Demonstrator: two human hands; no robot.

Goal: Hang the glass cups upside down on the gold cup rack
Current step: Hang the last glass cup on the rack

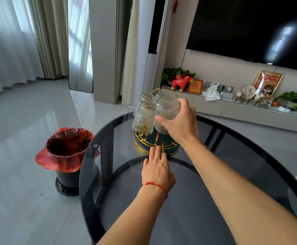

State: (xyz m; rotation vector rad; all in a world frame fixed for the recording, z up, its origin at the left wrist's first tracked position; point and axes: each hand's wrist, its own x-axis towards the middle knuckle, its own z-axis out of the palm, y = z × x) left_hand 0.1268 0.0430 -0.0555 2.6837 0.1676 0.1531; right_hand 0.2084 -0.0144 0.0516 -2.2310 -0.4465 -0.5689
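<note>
The gold cup rack (145, 145) with a dark green base stands on the far side of a round dark glass table (232, 156). Several ribbed glass cups hang upside down on it, among them one at the front left (143, 117). My right hand (181, 121) grips another upside-down glass cup (165, 110) at the rack's front right. My left hand (156, 167), with a red string at the wrist, lies flat, fingers together, fingertips touching the rack's base rim. Whether the gripped cup sits on a peg is hidden.
A black bin with a red bag (68, 156) stands on the floor left of the table. Behind the table runs a low TV cabinet (241, 106) with ornaments and plants, under a dark screen (250, 29).
</note>
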